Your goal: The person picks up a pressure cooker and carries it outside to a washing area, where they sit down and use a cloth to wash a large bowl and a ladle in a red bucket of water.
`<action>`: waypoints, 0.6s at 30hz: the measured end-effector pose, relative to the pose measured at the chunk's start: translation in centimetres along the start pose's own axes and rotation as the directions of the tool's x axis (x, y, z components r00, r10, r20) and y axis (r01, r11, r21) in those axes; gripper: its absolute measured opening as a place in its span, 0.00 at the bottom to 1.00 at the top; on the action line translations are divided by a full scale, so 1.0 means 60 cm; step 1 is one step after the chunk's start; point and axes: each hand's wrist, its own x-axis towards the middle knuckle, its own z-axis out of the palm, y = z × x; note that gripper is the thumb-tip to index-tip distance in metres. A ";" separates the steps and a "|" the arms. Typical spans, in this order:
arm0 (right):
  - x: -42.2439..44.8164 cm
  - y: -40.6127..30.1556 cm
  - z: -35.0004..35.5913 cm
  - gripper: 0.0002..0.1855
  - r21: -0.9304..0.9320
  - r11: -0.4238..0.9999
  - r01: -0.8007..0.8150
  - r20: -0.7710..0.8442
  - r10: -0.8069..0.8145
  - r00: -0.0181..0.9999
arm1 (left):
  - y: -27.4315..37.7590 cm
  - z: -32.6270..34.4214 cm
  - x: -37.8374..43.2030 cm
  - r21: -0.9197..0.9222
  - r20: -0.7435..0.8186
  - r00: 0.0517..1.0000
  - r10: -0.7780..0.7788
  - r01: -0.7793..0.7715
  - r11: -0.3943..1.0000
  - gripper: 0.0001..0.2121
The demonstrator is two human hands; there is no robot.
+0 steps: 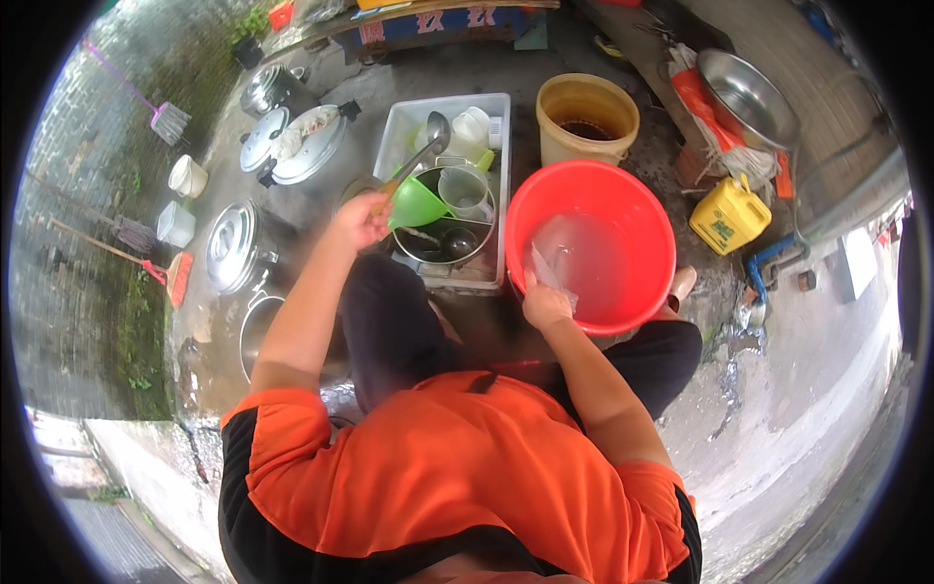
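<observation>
Raised over the white plastic crate (pixel 394 109), my left hand (pixel 363 221) grips the handle of a metal ladle (pixel 417 158), its bowl pointing away from me. Inside the crate are a metal pot (pixel 427 255), a green plastic scoop or funnel (pixel 417 206), a clear measuring jug (pixel 464 190) and a dark ladle bowl (pixel 457 243). My right hand (pixel 549 303) reaches over the near left rim of the red plastic tub (pixel 627 219). Its fingers hold a pale, translucent cloth or sheet (pixel 552 276). Cloudy water lies in the tub.
A beige bucket (pixel 552 150) with brown liquid stands behind the tub. At right are a yellow jug (pixel 730 217) and a steel basin (pixel 748 95). Lidded metal pots (pixel 232 248) and an open pot (pixel 255 328) stand at left; a broom (pixel 177 277) leans by the mossy wall (pixel 87 241).
</observation>
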 end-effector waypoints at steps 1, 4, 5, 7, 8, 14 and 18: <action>-0.003 0.000 -0.001 0.27 0.006 1.000 0.008 -0.011 -0.008 1.000 | -0.006 0.012 -0.032 0.021 -0.018 1.000 0.013 -0.013 1.000 0.08; -0.012 0.000 -0.012 0.25 0.041 0.999 0.018 0.000 -0.018 1.000 | -0.020 0.042 -0.116 0.048 -0.053 0.998 0.031 -0.029 0.998 0.09; -0.017 0.001 -0.019 0.25 0.043 0.999 0.020 0.000 -0.020 1.000 | -0.023 0.053 -0.140 0.059 -0.051 0.997 0.055 -0.052 0.997 0.09; -0.021 -0.006 -0.021 0.25 0.008 1.000 0.017 0.001 -0.017 1.000 | -0.028 0.070 -0.195 0.088 -0.065 0.993 0.097 -0.091 0.992 0.10; -0.025 -0.003 -0.018 0.25 0.025 0.999 0.028 -0.036 -0.027 0.999 | -0.031 0.078 -0.213 0.098 -0.098 0.990 0.106 -0.096 0.990 0.10; -0.023 0.008 -0.007 0.24 0.021 0.998 0.053 -0.058 -0.052 0.997 | -0.027 0.097 -0.288 0.283 0.089 0.980 0.179 -0.198 0.938 0.12; -0.024 0.009 -0.003 0.18 0.038 0.998 0.045 -0.060 -0.043 0.997 | 0.006 0.104 -0.308 0.470 0.143 0.953 0.269 -0.304 0.829 0.12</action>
